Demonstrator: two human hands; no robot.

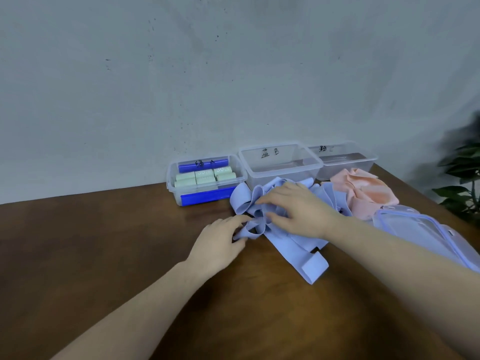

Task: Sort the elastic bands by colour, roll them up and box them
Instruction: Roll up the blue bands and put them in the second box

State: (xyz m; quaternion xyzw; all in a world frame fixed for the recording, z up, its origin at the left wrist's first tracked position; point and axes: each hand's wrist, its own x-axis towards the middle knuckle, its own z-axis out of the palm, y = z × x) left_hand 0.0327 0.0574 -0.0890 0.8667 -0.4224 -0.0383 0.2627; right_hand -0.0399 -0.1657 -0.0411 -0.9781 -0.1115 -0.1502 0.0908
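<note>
A tangled heap of light blue elastic bands lies on the brown table in front of the middle box. My left hand pinches a loop at the heap's left edge. My right hand lies on top of the heap, its fingers curled into the folds. Pink bands are piled to the right. Of three clear boxes along the wall, the left box holds rolled green bands. The middle box and the right box show no bands inside.
Clear lids with a blue rim lie at the right, partly under my right forearm. A green plant stands past the table's right edge. The wall runs right behind the boxes. Bare table stretches to the left and front.
</note>
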